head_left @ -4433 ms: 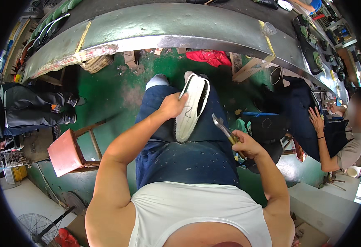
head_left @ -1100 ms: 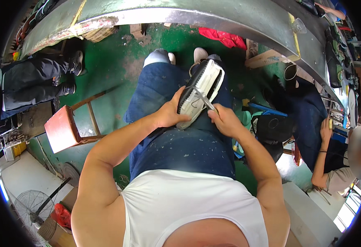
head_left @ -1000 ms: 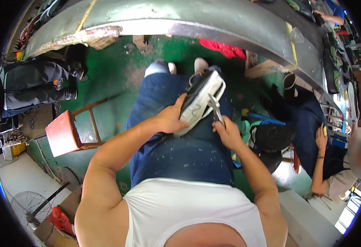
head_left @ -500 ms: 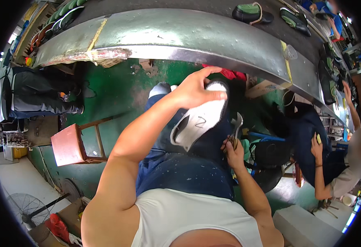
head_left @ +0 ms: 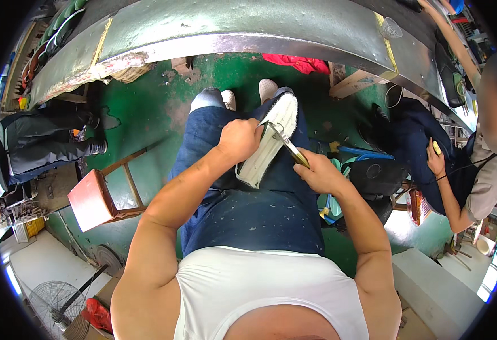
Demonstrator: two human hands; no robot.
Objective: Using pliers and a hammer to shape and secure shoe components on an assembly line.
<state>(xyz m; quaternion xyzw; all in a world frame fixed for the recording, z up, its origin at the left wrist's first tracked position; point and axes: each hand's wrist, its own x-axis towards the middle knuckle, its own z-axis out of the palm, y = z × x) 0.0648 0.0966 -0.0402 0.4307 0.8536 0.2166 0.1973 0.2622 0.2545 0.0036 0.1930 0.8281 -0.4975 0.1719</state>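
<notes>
A white shoe sole (head_left: pixel 271 141) rests across my right thigh, on dark blue trousers. My left hand (head_left: pixel 238 139) grips its left edge and holds it down. My right hand (head_left: pixel 319 171) is closed on a pair of pliers with a yellowish handle (head_left: pixel 287 146). The metal jaws of the pliers touch the sole's upper right edge. Both my forearms come up from the lower edge, over my white sleeveless shirt.
A long grey metal bench (head_left: pixel 248 31) curves across the top. A red wooden stool (head_left: pixel 98 195) stands on the green floor to my left. One person in dark trousers (head_left: pixel 38 141) sits far left, another (head_left: pixel 475 170) sits right. A fan (head_left: pixel 53 297) lies lower left.
My left hand, raised high with the sole half a second ago, has come back down onto my thigh. The pliers now touch the sole again.
</notes>
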